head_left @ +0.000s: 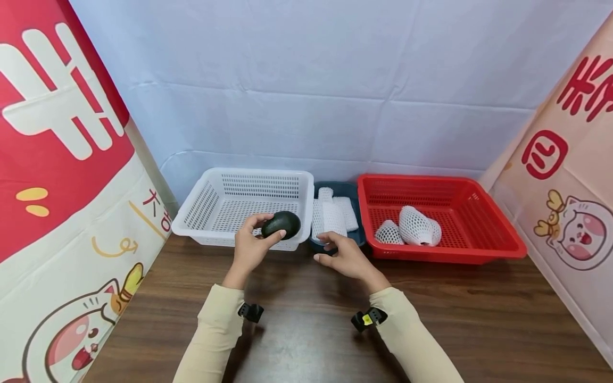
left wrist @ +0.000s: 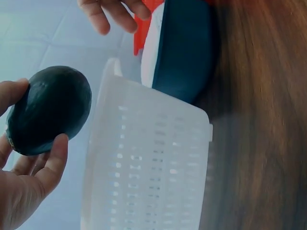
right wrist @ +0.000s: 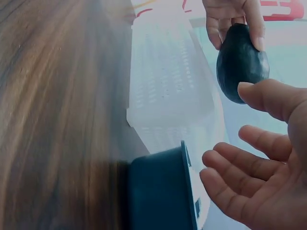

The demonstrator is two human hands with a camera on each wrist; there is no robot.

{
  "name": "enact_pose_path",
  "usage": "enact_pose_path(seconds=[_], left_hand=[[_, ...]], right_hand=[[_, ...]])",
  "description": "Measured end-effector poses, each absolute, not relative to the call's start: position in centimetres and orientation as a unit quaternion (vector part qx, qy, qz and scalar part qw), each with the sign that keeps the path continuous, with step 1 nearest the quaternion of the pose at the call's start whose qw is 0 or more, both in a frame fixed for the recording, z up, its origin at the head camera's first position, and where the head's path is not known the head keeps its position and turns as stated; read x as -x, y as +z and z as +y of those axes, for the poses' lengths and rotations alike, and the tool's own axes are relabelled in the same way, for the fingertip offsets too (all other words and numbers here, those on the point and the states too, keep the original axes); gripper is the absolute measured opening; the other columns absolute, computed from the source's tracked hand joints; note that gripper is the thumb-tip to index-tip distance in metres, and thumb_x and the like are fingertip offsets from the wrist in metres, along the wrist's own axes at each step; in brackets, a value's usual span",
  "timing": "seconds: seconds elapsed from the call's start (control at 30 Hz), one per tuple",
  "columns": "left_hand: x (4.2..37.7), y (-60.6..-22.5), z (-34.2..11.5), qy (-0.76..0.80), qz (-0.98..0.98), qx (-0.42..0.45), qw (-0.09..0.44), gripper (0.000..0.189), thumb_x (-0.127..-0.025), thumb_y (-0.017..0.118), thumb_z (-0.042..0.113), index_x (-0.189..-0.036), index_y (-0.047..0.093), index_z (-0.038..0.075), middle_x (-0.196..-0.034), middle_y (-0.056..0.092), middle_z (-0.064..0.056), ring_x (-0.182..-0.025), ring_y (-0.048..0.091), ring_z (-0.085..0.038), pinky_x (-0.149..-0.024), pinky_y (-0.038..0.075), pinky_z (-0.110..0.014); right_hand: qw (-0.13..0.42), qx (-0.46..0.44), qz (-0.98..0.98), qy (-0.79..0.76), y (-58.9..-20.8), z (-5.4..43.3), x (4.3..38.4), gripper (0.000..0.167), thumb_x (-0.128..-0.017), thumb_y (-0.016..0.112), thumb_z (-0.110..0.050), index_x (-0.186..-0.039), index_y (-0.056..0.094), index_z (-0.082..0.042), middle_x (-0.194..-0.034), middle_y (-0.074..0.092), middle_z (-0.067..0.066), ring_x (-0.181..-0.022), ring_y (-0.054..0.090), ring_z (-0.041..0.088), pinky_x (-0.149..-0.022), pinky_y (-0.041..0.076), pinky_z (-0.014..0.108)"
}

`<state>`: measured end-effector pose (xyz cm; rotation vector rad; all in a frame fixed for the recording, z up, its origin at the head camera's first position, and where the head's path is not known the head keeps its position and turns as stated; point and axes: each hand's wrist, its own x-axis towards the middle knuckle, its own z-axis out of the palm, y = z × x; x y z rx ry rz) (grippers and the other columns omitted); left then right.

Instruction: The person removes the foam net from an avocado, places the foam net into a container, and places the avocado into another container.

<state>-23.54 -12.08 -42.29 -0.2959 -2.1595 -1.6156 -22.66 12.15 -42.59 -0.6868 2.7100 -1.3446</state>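
My left hand (head_left: 251, 246) grips a dark green avocado (head_left: 283, 224) between thumb and fingers, above the front right corner of a white basket (head_left: 191, 232). In the left wrist view the avocado (left wrist: 53, 108) shows smooth, shiny skin, its narrower end at the lower left. My right hand (head_left: 348, 259) hovers at the front of a dark blue bin (head_left: 355, 192), fingers loosely bent and holding nothing. White foam net sleeves (head_left: 333, 219) lie in that bin. In the right wrist view the right hand's (right wrist: 268, 167) thumb and fingers are spread apart, the thumb overlapping the avocado's lower end in the picture.
A red basket (head_left: 479, 252) stands to the right of the blue bin, with several net-wrapped pieces (head_left: 415, 226) inside at its front left. All three containers are side by side on a brown wooden table (head_left: 306, 330). A pale cloth (head_left: 306, 106) hangs behind; printed panels flank both sides.
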Motion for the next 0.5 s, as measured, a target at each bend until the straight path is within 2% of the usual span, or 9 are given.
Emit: enact_pose_path(seconds=[0.5], left_hand=[[25.3, -43.0, -13.2, -0.563, -0.792, 0.080, 0.221, 0.038, -0.071, 0.082, 0.014, -0.104, 0.066, 0.006, -0.103, 0.060, -0.007, -0.092, 0.052, -0.020, -0.068, 0.046, -0.034]], right_hand=[[-0.009, 0.202, 0.855, -0.477, -43.3, 9.4, 23.6, 0.043, -0.082, 0.070, -0.010, -0.122, 0.056, -0.001, -0.103, 0.062, 0.016, -0.085, 0.064, 0.020, -0.074, 0.051, 0.033]])
